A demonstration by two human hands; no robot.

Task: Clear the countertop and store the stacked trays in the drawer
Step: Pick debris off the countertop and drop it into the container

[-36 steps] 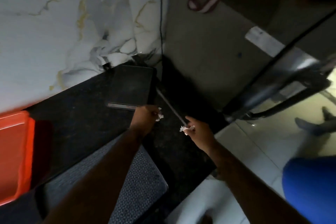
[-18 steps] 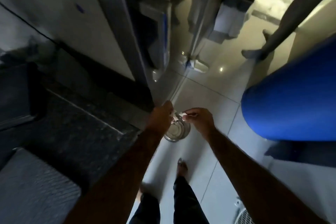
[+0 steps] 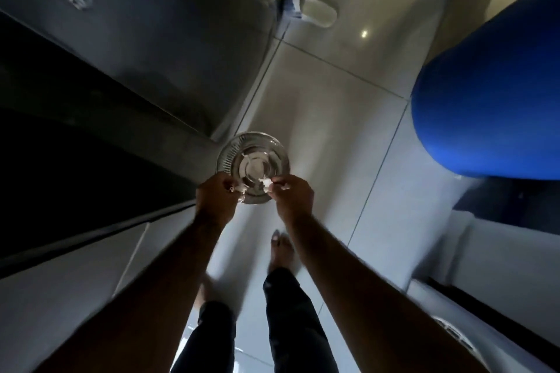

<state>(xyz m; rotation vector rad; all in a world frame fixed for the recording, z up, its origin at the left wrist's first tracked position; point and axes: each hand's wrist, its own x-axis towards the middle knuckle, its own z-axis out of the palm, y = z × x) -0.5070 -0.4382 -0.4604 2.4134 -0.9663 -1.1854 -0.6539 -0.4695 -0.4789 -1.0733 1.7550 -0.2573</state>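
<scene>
White scraps [image 3: 266,182] — pinched over round metal bin [image 3: 252,160]

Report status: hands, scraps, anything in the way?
Left hand and right hand each pinch white scraps above the round steel bin on the floor. Trays not in view. Blue drum stands off right, path clear.

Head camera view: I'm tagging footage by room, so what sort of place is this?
Probably a home kitchen: a dark stone countertop on the left, glossy floor tiles, and a round steel bin on the floor below both hands.
</scene>
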